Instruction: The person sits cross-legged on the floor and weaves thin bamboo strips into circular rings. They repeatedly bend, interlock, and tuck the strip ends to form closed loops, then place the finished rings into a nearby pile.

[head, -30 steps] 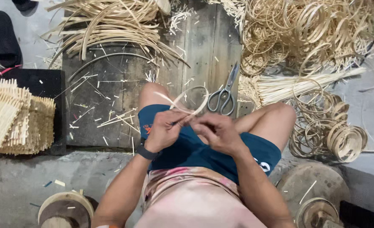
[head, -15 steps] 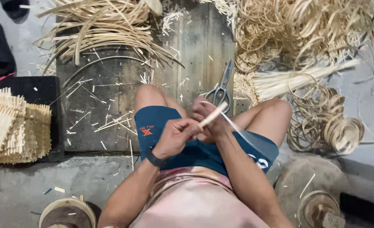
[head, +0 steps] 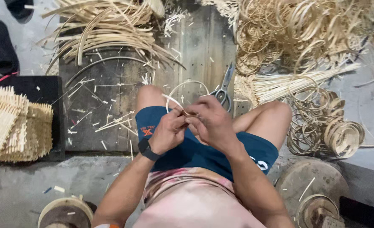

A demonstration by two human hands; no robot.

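I see a dark wooden board (head: 111,122) on the floor, with a heap of curved bamboo strips (head: 107,29) at far left and a tangle of coiled rings (head: 305,29) at far right. Stacked woven mats (head: 14,124) sit left. Scissors (head: 223,86) lie just beyond my knees. My left hand (head: 168,134) and right hand (head: 210,122) are pressed together, pinching a thin bamboo strip loop (head: 187,84) above my lap.
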